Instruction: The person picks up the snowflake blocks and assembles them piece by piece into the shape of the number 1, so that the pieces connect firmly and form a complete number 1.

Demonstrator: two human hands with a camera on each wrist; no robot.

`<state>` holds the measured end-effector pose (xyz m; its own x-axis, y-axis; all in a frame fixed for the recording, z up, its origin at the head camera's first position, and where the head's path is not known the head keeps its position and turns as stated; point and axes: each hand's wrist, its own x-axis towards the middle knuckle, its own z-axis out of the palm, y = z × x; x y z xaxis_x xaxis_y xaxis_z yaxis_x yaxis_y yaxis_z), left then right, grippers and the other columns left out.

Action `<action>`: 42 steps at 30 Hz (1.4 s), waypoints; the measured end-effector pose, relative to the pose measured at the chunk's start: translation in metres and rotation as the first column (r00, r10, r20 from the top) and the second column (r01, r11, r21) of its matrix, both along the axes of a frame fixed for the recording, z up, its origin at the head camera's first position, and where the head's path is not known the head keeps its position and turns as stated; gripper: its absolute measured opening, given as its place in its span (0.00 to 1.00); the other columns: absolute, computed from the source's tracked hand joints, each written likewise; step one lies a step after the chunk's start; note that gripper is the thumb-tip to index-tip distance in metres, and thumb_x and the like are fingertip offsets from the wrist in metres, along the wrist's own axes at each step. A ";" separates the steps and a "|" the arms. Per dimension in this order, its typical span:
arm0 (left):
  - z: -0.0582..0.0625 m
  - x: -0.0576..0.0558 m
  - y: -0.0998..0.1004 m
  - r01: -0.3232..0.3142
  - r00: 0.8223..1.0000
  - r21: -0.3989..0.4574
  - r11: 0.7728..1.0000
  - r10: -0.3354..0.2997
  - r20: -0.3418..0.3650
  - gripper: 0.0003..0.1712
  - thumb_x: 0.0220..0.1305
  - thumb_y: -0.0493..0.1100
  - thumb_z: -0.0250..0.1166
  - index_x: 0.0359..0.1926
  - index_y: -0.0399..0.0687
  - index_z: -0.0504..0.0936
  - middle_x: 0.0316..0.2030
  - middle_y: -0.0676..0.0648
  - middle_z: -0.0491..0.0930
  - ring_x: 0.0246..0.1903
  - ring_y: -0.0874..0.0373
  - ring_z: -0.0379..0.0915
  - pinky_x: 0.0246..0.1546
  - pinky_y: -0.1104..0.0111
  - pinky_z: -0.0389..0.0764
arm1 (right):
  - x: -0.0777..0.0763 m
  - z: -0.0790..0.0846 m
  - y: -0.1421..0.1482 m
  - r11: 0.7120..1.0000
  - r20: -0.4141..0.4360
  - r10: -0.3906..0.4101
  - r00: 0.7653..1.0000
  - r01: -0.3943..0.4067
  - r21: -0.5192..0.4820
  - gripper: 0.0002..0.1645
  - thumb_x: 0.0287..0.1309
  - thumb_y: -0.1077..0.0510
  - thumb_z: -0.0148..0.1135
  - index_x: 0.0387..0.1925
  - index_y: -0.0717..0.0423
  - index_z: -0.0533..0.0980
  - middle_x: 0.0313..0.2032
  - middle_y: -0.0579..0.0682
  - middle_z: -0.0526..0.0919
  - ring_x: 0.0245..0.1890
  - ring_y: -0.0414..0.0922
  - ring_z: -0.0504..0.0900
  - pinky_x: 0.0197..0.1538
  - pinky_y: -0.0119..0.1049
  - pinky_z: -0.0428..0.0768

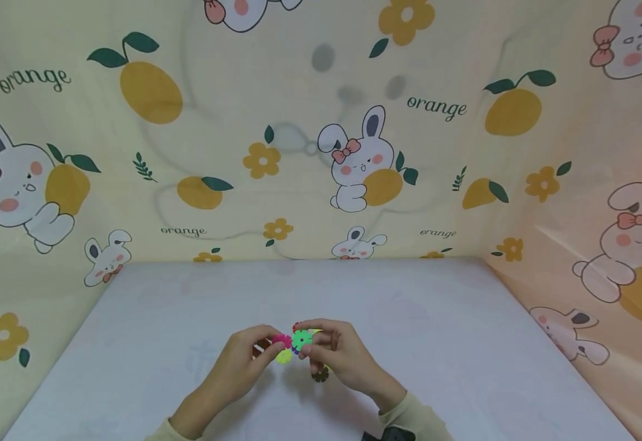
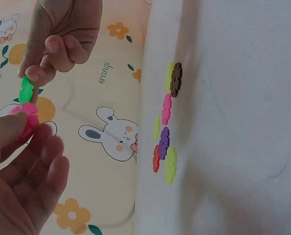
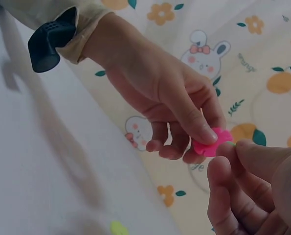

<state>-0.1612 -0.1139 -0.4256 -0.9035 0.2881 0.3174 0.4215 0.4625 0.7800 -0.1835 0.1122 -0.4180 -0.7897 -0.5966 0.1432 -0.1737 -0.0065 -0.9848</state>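
Thumb and fingers of my left hand (image 1: 241, 360) pinch a pink notched plastic disc (image 1: 282, 340), its face plain in the right wrist view. Opposite it, my right hand (image 1: 348, 358) pinches a green notched disc (image 1: 301, 339). In the left wrist view the edge of the green disc (image 2: 26, 90) meets the rim of the pink disc (image 2: 29, 115); I cannot tell whether their slots interlock. Both discs are held above the table. Below, in the left wrist view, lie a brown disc (image 2: 176, 79), another pink disc (image 2: 167, 108), a purple disc (image 2: 164, 143) and a red disc (image 2: 156, 158).
Several yellow discs lie among the loose pieces, one yellow-green disc (image 2: 170, 165) at the end of the group. The white tabletop (image 1: 437, 318) spreads around the hands. A patterned cloth (image 1: 299, 92) with rabbits and oranges stands behind and along both sides.
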 end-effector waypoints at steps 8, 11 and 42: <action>-0.001 0.002 -0.001 0.087 0.996 0.054 0.995 -0.085 -0.038 0.04 0.68 0.42 0.67 0.40 0.47 0.85 0.29 0.48 0.87 0.25 0.71 0.77 0.30 0.73 0.83 | -0.001 -0.002 0.000 0.999 0.026 0.014 1.000 -0.013 -0.029 0.24 0.69 0.62 0.61 0.62 0.69 0.73 0.28 0.35 0.86 0.21 0.33 0.79 0.26 0.26 0.75; 0.000 0.003 0.000 0.081 0.995 0.039 0.996 -0.078 -0.064 0.04 0.68 0.41 0.67 0.41 0.47 0.82 0.28 0.47 0.88 0.23 0.72 0.76 0.28 0.73 0.80 | 0.000 -0.003 0.000 0.999 0.040 0.031 0.999 -0.029 -0.041 0.24 0.69 0.62 0.61 0.61 0.72 0.72 0.29 0.35 0.86 0.21 0.32 0.79 0.26 0.26 0.74; 0.008 0.008 0.000 0.064 0.969 -0.137 0.989 -0.094 -0.227 0.04 0.65 0.42 0.68 0.35 0.47 0.82 0.21 0.59 0.82 0.24 0.77 0.71 0.26 0.77 0.75 | 0.000 -0.011 -0.002 0.997 0.072 0.047 0.996 -0.042 -0.071 0.25 0.66 0.63 0.64 0.57 0.78 0.73 0.27 0.38 0.88 0.25 0.30 0.84 0.28 0.23 0.76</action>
